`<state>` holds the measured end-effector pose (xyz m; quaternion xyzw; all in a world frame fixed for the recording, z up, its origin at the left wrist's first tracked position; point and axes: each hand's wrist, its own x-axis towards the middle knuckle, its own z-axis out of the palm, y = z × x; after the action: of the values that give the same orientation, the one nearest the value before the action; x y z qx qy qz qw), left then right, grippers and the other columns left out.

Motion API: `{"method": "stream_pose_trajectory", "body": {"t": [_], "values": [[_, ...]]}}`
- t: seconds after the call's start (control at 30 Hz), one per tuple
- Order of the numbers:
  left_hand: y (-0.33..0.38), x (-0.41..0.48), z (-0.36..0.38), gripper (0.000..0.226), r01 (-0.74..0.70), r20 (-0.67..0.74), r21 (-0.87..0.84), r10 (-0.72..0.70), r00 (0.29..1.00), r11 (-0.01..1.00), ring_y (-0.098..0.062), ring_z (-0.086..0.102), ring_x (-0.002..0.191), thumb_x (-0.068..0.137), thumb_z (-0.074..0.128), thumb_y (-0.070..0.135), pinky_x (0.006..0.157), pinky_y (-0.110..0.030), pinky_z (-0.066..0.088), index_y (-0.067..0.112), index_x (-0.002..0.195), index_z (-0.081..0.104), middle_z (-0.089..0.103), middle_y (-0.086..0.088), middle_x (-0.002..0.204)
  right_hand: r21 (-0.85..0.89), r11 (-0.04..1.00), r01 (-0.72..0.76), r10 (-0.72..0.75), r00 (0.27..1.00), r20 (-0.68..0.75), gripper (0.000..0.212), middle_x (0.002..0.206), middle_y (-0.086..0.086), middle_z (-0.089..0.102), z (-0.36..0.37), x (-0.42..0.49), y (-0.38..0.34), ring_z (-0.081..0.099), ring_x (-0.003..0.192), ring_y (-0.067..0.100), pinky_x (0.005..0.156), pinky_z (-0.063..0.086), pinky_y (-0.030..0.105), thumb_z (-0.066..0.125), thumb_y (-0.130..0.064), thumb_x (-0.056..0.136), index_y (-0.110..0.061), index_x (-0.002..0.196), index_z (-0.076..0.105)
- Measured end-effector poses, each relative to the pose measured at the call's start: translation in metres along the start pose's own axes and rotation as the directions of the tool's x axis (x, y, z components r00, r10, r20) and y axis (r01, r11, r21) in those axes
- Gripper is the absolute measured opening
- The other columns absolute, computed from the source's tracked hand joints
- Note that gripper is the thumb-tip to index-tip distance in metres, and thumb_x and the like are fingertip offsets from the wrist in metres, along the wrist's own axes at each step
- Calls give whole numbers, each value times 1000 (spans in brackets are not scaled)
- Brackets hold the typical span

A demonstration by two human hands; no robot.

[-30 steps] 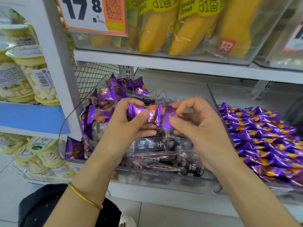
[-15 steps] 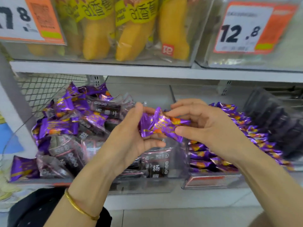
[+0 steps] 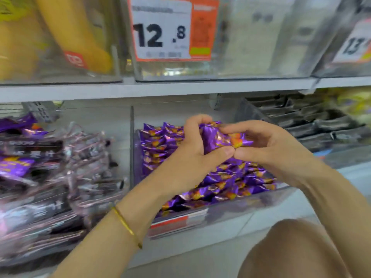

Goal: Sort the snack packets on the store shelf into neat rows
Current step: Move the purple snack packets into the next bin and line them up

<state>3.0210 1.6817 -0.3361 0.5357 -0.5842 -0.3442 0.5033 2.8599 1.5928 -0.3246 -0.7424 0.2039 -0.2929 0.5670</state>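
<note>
My left hand and my right hand together grip a small bunch of purple snack packets, thumbs meeting below it. They hover over the clear bin in the middle of the shelf, where purple packets lie in rows. The bin to the left holds a loose heap of dark and purple packets, blurred.
A clear divider separates the two bins. Dark packets fill a bin at the right. The upper shelf carries a 12.8 price tag and yellow bread bags. My knee shows at the bottom right.
The view has swung right and both hands carried the purple packets from above the mixed left bin to above the bin of purple rows.
</note>
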Motion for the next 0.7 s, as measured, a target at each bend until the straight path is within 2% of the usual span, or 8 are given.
{"method": "stream_pose_trajectory", "body": {"t": [0.07,0.17,0.23,0.3,0.37,0.5,0.63,0.7], "values": [[-7,14,14,56,45,46,115,-50,998,992,-5,56,89,83,61,39,86,-21,46,31,126,26,53,5,109,-6,999,-45,45,998,-45,41,108,3,70,-19,-4,12,65,93,19,83,55,33,82,-22,55,-21,96,74],[-16,27,30,63,53,111,253,-84,990,966,-4,50,107,79,67,41,87,-11,40,29,131,33,50,9,124,-8,994,-110,109,991,-78,35,104,1,69,-41,-11,26,66,86,11,68,54,18,76,-11,57,-9,92,73],[-25,32,35,72,66,124,323,-111,986,944,-7,45,119,78,70,38,98,-21,40,27,139,33,45,7,136,-54,988,-148,144,987,-70,34,102,0,69,-56,-15,35,66,87,12,70,52,17,76,-8,57,-6,92,73],[-32,32,34,73,83,106,384,-133,985,920,-6,44,119,78,71,34,99,-24,38,25,140,35,44,7,139,-109,971,-211,207,977,-45,34,100,-4,69,-71,-18,41,66,88,12,73,52,18,75,-3,55,-7,89,74],[-37,28,32,57,47,123,495,-124,985,868,-5,43,114,81,69,31,92,-19,35,26,133,46,49,9,131,-191,946,-262,267,964,4,35,101,-4,68,-80,-21,45,65,90,10,76,51,17,77,-1,54,-10,88,76],[-43,26,32,41,7,194,648,-175,965,762,-12,32,115,79,69,37,100,-32,31,31,119,58,49,11,121,-319,907,-274,312,947,73,33,105,4,65,-75,-21,52,62,84,-5,72,44,8,77,12,61,-3,90,74],[-42,27,34,41,-38,243,707,-192,951,706,-12,33,115,79,70,38,103,-37,31,34,118,58,47,12,121,-407,885,-226,282,956,83,36,100,-1,64,-61,-21,57,63,90,6,78,47,13,79,10,61,-10,89,70],[-42,27,33,40,-51,255,708,-188,949,705,-11,34,114,79,70,38,103,-37,31,35,117,58,47,13,119,-418,870,-262,302,953,33,42,100,-3,62,-59,-23,58,62,87,4,73,49,14,79,8,63,-14,93,61]]}}
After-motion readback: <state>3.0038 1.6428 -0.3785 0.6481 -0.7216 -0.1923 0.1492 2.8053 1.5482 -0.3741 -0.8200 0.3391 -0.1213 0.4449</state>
